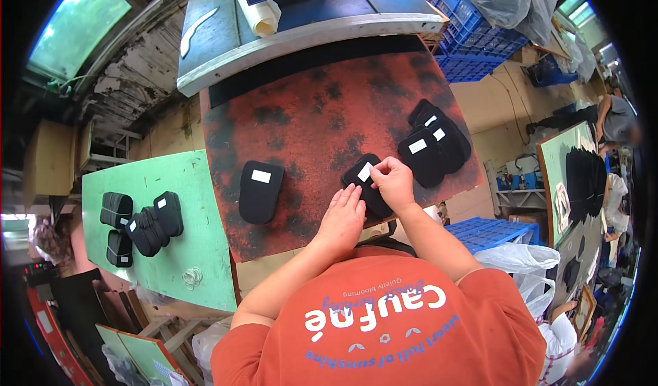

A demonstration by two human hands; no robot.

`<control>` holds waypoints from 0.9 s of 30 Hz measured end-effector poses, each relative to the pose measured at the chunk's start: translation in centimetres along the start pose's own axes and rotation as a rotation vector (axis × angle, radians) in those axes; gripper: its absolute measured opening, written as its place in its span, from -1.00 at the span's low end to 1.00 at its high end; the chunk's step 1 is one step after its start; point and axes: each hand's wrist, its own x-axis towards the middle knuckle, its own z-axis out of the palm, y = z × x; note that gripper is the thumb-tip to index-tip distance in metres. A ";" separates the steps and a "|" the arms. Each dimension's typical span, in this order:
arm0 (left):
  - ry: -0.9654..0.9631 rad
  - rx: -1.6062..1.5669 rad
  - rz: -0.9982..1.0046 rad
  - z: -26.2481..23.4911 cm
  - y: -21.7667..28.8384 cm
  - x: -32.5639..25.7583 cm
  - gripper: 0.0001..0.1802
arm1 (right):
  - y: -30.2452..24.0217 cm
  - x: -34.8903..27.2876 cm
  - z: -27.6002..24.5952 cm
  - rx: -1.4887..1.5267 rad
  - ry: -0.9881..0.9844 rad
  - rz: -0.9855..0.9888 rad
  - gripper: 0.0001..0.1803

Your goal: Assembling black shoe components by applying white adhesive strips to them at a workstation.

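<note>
Black pad part-hidden. Right hand: grip pinched together by label. Left hand: can't tell grip.

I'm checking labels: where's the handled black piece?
In the head view, the black piece is right of centre on the red tabletop, by the right hand, left of overlapping black pieces.

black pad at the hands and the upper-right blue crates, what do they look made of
Black pad: probably fabric or foam; matte with rounded corners, but too little texture shows to settle which. Blue crates: likely molded plastic; uniform color, lattice walls.
</note>
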 end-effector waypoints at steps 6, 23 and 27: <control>0.015 0.005 0.008 0.2 -0.1 0.0 -0.60 | 0.6 -0.3 0.5 -0.016 0.014 -0.032 -0.89; -0.034 -0.079 -0.053 -0.8 0.0 0.5 -0.55 | 1.6 -0.3 0.6 -0.126 0.047 -0.109 -0.87; -0.046 -0.046 -0.055 -0.5 -0.1 0.5 -0.57 | 1.7 0.1 -0.1 -0.296 0.026 -0.171 -0.86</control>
